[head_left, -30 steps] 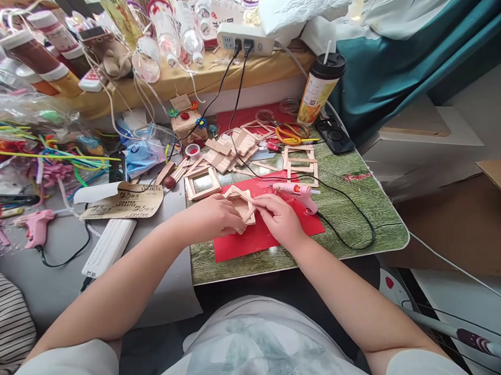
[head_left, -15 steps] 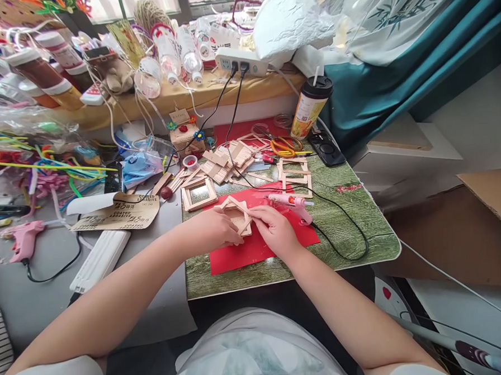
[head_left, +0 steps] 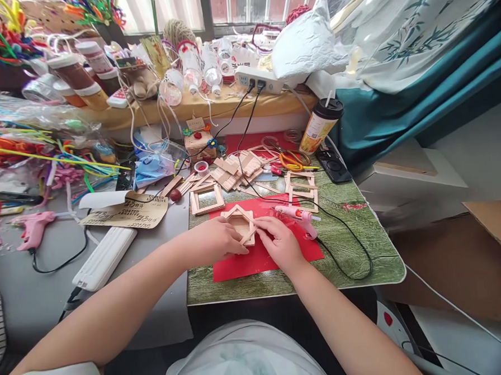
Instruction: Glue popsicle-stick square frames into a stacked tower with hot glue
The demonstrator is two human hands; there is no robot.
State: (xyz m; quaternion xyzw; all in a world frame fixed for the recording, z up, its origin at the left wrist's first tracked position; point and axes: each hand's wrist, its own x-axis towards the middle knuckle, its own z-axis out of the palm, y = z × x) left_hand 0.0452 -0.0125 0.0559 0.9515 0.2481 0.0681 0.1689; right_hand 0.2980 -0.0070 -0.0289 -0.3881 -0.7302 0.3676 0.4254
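A small box-like frame of wooden craft sticks [head_left: 247, 214] rests on a sheet of red paper [head_left: 233, 271], with sticks set diagonally across its top. My left hand [head_left: 213, 241] lies over its left and near side, fingers curled and pressed on it. A slanting craft stick [head_left: 249, 235] crosses the near right corner. My right hand [head_left: 279, 241] pinches that stick's upper end between thumb and fingers. Just right of this hand lies a pink glue gun [head_left: 297, 218]. Behind the left hand sits a square stick frame [head_left: 207, 199].
A pile of craft sticks [head_left: 239, 168], orange scissors [head_left: 293, 160] and a ladder-like stick frame [head_left: 302, 189] lie farther back. A black cable [head_left: 340, 216] loops across the green board [head_left: 380, 253]. A lidded cup [head_left: 320, 125] and a phone [head_left: 333, 163] stand back right; sandpaper [head_left: 128, 213] lies left.
The camera view has tilted up, so everything sits lower and mostly farther right in the picture. Both hands stay at the stick frame, with only slight finger movement.
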